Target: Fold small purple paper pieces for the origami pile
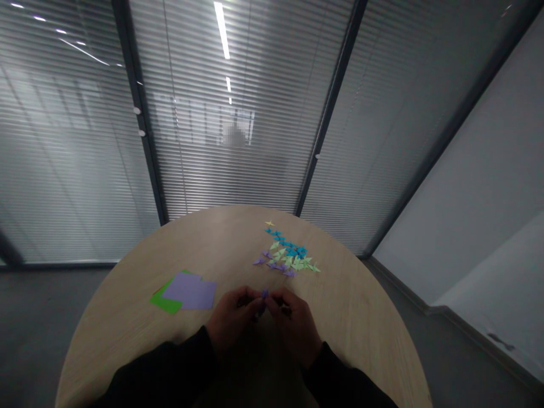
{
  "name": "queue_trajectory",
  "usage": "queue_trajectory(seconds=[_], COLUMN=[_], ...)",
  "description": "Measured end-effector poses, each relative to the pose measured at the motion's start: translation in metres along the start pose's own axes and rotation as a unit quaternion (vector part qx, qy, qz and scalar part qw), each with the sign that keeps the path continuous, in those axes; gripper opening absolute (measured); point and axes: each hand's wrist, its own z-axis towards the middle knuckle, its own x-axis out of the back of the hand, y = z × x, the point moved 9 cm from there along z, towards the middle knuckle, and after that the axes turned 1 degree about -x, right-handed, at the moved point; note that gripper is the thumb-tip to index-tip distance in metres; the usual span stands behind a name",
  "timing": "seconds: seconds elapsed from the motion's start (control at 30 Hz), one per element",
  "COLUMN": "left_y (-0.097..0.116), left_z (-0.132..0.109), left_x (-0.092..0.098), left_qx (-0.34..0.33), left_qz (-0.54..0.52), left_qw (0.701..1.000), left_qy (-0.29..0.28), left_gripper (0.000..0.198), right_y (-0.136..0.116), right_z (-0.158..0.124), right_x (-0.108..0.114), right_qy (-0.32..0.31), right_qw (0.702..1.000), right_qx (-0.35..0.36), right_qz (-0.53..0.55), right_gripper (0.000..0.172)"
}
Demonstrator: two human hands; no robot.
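Observation:
Between my fingertips is a small folded piece of purple paper (264, 294), mostly covered by the fingers. My left hand (233, 314) pinches it from the left, and my right hand (293, 320) pinches it from the right; the two hands nearly touch. Just beyond them lies a group of small folded paper figures, with purple ones (278, 266) nearest, pale green ones (297, 262) behind, blue ones (293, 249) further back and a yellow one (269, 223) at the far end. To the left of my left hand, flat purple sheets (191, 292) overlap green sheets (166, 301).
Everything rests on a round wooden table (361, 328). Past its far edge stand glass panels with blinds (238, 175) and dark frames. A white wall (480, 226) rises on the right, above grey floor (42, 317).

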Motion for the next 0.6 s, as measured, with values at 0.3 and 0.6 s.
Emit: queue_trajectory(seconds=[0.3, 0.6], left_y=[0.006, 0.014], left_z=[-0.003, -0.004], left_x=[0.007, 0.006], left_qx=[-0.011, -0.016], left_qz=[0.082, 0.028], left_qw=[0.996, 0.998], left_qy=[0.031, 0.046], left_gripper=[0.03, 0.025], right_y=[0.014, 0.009], right_z=[-0.001, -0.003], right_x=[-0.006, -0.011], right_qy=[-0.011, -0.001], right_qw=[0.99, 0.979], right_qx=[-0.073, -0.098], right_qz=[0.121, 0.178], right_gripper=[0.027, 0.03])
